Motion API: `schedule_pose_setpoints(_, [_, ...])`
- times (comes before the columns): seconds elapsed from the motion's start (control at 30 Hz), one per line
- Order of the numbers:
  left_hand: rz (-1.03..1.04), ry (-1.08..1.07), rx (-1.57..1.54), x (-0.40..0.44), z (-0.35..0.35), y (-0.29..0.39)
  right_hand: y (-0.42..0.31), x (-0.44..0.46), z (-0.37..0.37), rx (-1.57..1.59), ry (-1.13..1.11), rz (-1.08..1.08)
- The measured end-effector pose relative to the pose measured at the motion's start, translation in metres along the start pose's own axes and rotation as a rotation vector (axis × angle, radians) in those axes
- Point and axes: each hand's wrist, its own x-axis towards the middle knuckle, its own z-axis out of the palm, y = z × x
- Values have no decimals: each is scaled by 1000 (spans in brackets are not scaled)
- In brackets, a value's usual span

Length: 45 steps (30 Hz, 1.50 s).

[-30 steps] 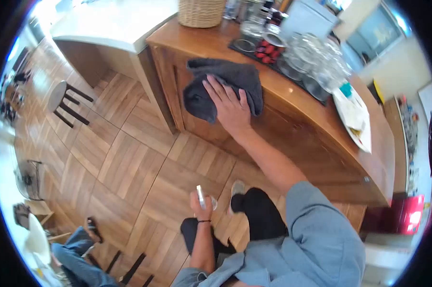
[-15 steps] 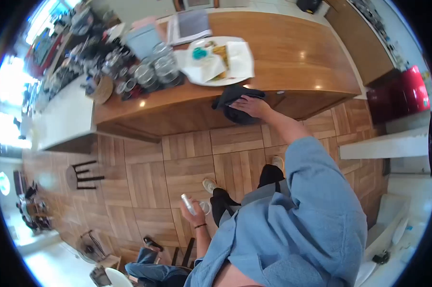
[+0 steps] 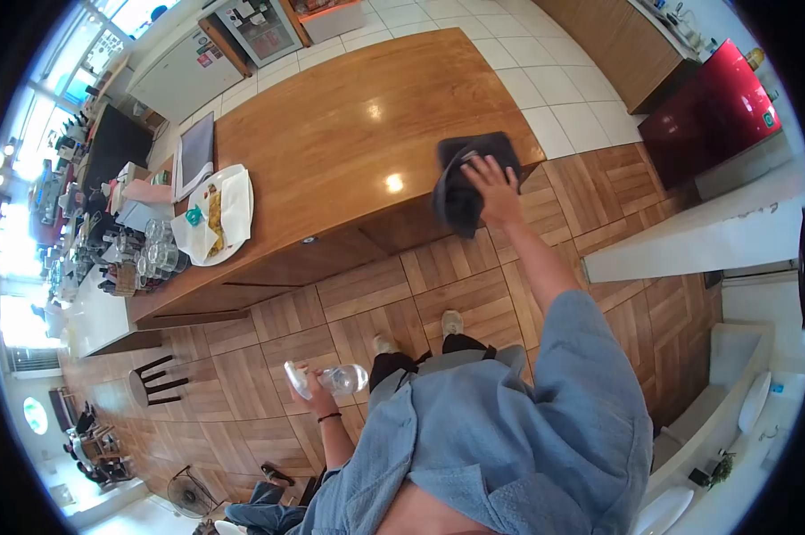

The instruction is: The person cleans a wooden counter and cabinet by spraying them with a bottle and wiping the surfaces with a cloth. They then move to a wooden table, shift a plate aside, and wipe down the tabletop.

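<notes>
A dark grey cloth (image 3: 458, 192) lies over the near right corner of the wooden island counter (image 3: 331, 134), part of it hanging down past the edge. My right hand (image 3: 496, 189) rests on top of it, fingers spread and flat. Low on the left, my left hand (image 3: 316, 398) is closed around the neck of a clear spray bottle (image 3: 344, 379) with a white spray head. The bottle is tilted nearly sideways above the floor, apart from the counter.
On the counter's left part are a white plate (image 3: 240, 192) with food and a napkin, a grey folder (image 3: 194, 156) and several glass jars (image 3: 157, 259). A red fridge (image 3: 710, 120) stands at right. A dark stool (image 3: 144, 388) is on the parquet floor (image 3: 277, 357).
My right hand and the cloth have moved right along the counter edge, away from the plate, to the corner. My view has shifted right. The spray bottle has turned more sideways.
</notes>
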Motion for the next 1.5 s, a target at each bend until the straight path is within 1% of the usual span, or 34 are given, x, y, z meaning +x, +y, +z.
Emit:
schedule_pose_setpoints(0.07, [-21, -45, -45, -19, 44, 23, 33, 12, 1, 7, 55, 205])
schedule_pose_setpoints(0.1, [-34, -69, -66, -24, 60, 29, 36, 15, -1, -8, 50, 208])
schedule_pose_setpoints(0.13, [18, -136, -51, -25, 71, 29, 36, 18, -1, -24, 44, 211])
schedule_pose_setpoints(0.17, [13, -208, -4, -26, 81, 33, 33, 21, -1, -43, 39, 212])
schedule_pose_setpoints(0.23, [-1, -346, 77, -29, 106, 50, 21, 18, -1, 6, 73, 154])
schedule_pose_setpoints(0.27, [32, -393, 69, -26, 117, 47, 12, 17, -3, 36, 80, 136])
schedule_pose_setpoints(0.3, [23, -422, 20, -23, 130, 47, 6, 16, -6, 42, 55, 135])
schedule_pose_setpoints(0.37, [-2, -475, -80, -18, 158, 52, 2, 15, -12, 51, -5, 130])
schedule_pose_setpoints(0.47, [158, -499, 38, -2, 200, 67, 9, 25, -19, 11, -127, 143])
schedule_pose_setpoints(0.57, [146, -540, 10, 14, 243, 102, 12, 54, -32, -22, -326, 266])
schedule_pose_setpoints(0.67, [156, -525, 10, 30, 285, 132, 25, 84, -21, -32, -313, 256])
schedule_pose_setpoints(0.77, [247, -659, 43, 52, 313, 152, 39, 116, -21, -51, -301, 205])
schedule_pose_setpoints(0.8, [228, -660, 30, 54, 325, 158, 45, 127, -19, -49, -285, 176])
schedule_pose_setpoints(0.83, [207, -634, 22, 54, 337, 171, 52, 140, -16, -42, -266, 145])
schedule_pose_setpoints(0.93, [171, -544, 12, 48, 376, 204, 72, 192, -3, 7, -191, 145])
schedule_pose_setpoints(1.03, [171, -419, 39, 28, 404, 208, 99, 262, 2, -7, -208, 106])
schedule_pose_setpoints(1.1, [194, -316, 85, 6, 422, 208, 126, 319, 19, -43, -175, 60])
schedule_pose_setpoints(1.13, [170, -258, 59, -9, 428, 202, 137, 348, 23, -34, -192, 53])
schedule_pose_setpoints(1.23, [33, 13, 34, -62, 450, 199, 155, 425, 22, 17, -255, 22])
schedule_pose_setpoints(1.27, [18, 36, 32, -77, 453, 197, 161, 442, 29, -5, -233, -3])
schedule_pose_setpoints(1.37, [-29, 111, -3, -115, 462, 199, 168, 474, 40, -11, -216, -76])
schedule_pose_setpoints(1.43, [-65, 160, -53, -140, 463, 206, 167, 475, 47, -38, -218, -107])
schedule_pose_setpoints(1.5, [-63, 187, -22, -161, 458, 198, 173, 464, 52, -78, -209, -184])
